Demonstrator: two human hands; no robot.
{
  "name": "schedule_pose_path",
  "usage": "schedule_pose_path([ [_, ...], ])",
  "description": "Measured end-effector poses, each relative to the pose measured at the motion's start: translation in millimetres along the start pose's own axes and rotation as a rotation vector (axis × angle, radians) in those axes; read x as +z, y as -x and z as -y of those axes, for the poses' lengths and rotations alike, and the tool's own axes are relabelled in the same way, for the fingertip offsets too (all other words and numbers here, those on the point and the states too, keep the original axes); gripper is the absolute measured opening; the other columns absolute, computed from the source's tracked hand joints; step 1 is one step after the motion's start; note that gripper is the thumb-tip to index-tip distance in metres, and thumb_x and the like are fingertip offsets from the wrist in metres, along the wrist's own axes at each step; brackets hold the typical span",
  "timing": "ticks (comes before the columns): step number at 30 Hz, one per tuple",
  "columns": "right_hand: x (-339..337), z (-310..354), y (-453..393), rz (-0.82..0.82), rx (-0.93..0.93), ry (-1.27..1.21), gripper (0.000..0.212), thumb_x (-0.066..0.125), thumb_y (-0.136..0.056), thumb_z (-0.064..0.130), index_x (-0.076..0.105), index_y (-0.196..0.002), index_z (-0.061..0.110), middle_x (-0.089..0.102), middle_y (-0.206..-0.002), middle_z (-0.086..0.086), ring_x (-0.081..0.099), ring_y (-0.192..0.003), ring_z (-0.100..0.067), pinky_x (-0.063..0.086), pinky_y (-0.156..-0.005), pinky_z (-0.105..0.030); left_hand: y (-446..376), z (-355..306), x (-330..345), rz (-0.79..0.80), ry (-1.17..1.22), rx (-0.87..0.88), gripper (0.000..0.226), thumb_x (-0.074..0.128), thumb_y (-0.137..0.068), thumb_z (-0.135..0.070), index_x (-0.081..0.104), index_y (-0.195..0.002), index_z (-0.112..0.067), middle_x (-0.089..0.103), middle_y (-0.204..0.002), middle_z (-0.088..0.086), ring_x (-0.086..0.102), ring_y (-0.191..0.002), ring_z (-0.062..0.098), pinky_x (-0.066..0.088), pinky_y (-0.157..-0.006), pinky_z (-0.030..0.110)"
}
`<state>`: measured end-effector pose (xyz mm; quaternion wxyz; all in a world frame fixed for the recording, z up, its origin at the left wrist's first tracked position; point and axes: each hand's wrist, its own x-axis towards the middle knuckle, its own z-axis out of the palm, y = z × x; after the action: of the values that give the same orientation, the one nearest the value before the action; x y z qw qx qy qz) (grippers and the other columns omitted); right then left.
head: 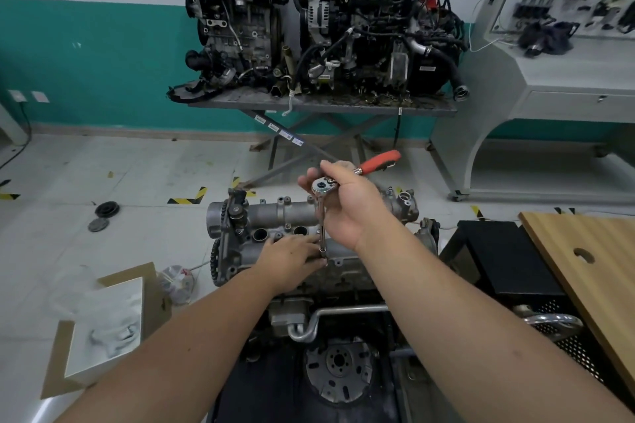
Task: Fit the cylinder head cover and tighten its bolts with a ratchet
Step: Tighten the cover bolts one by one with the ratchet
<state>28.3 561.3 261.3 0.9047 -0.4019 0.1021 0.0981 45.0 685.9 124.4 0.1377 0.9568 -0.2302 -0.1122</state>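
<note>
One head-worn wide-angle view looks forward and down, close over both forearms toward the far wall [86, 55]

No text could be read; small white-and-blue labels [273, 127] on the grey steel stand's crossbar were too blurred.
</note>
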Motion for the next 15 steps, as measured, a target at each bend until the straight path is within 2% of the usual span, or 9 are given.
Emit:
schedule_pose_path([
  [3,-0.2,-9.4,1.4,0.001,-0.13,0.06,0.007,0.054,-0.102,0.021,0.059,-0.099,0.016,0.073,-0.08,-0.006,0.069,-0.08,-0.021,0.052,-0.068,-0.027,-0.1,1.7,1.5,-0.006,0.006,0.016,0.032,0.043,-0.101,-0.051,0.065,-0.121,-0.039,0.049,-0.136,-0.025,0.046,-0.129,0.014,0.032,-0.108,0.059],
  [5,-4.2,-16.1,2.7,0.019,-0.225,0.259,0.018,0.051,-0.103,0.03,0.066,-0.112,0.027,0.076,-0.093,-0.001,0.071,-0.085,-0.015,0.054,-0.073,-0.026,-0.1,2.9,2.9,-0.024,0.021,0.028,0.03,0.044,-0.1,-0.051,0.066,-0.12,-0.041,0.051,-0.133,-0.026,0.047,-0.128,0.013,0.032,-0.108,0.059],
  [6,-5.5,-19.5,3.6,0.025,-0.303,0.417,0.02,0.051,-0.103,0.034,0.067,-0.114,0.034,0.076,-0.101,0.003,0.07,-0.092,-0.01,0.056,-0.081,-0.027,0.0,3.5,3.3,-0.033,0.025,0.027,0.03,0.045,-0.1,-0.05,0.066,-0.119,-0.04,0.053,-0.132,-0.025,0.047,-0.128,0.014,0.032,-0.108,0.059],
  [7,-7.0,-22.7,5.1,0.026,-0.414,0.582,0.023,0.051,-0.102,0.037,0.068,-0.118,0.037,0.074,-0.111,0.006,0.068,-0.102,-0.005,0.055,-0.09,-0.029,0.2,3.2,3.3,-0.042,0.027,0.023,0.029,0.047,-0.1,-0.05,0.067,-0.118,-0.039,0.054,-0.132,-0.022,0.048,-0.128,0.015,0.032,-0.108,0.058],
  [8,-10.0,-26.9,4.8,0.028,-0.574,0.752,0.026,0.052,-0.102,0.036,0.067,-0.123,0.033,0.07,-0.121,0.005,0.063,-0.111,-0.001,0.053,-0.098,-0.032,0.7,2.9,3.4,-0.053,0.027,0.015,0.029,0.048,-0.1,-0.049,0.067,-0.119,-0.036,0.056,-0.132,-0.018,0.048,-0.128,0.016,0.032,-0.109,0.058],
  [10,-18.3,-35.3,-1.6,0.03,-0.952,1.064,0.028,0.058,-0.099,0.024,0.068,-0.125,0.017,0.063,-0.135,-0.004,0.057,-0.123,-0.011,0.048,-0.105,-0.038,1.3,2.0,2.9,-0.052,0.02,-0.004,0.034,0.049,-0.1,-0.046,0.064,-0.127,-0.031,0.058,-0.134,-0.01,0.047,-0.13,0.019,0.031,-0.111,0.057],
  [12,-23.8,-35.6,-7.3,0.005,-1.226,1.287,0.023,0.065,-0.094,0.016,0.074,-0.114,0.009,0.064,-0.132,-0.009,0.059,-0.119,-0.026,0.051,-0.098,-0.045,-0.8,2.4,2.5,-0.04,0.013,-0.015,0.041,0.047,-0.1,-0.047,0.059,-0.134,-0.027,0.057,-0.138,-0.006,0.046,-0.134,0.02,0.032,-0.113,0.056],
  [15,-28.3,-18.6,-10.2,0.023,-1.38,1.631,0.016,0.068,-0.088,0.006,0.075,-0.103,0.008,0.071,-0.113,-0.007,0.065,-0.106,-0.03,0.051,-0.089,-0.049,-3.1,5.4,3.4,-0.03,0.016,-0.014,0.048,0.048,-0.1,-0.048,0.052,-0.142,-0.025,0.049,-0.149,-0.004,0.041,-0.139,0.02,0.027,-0.117,0.049],
])
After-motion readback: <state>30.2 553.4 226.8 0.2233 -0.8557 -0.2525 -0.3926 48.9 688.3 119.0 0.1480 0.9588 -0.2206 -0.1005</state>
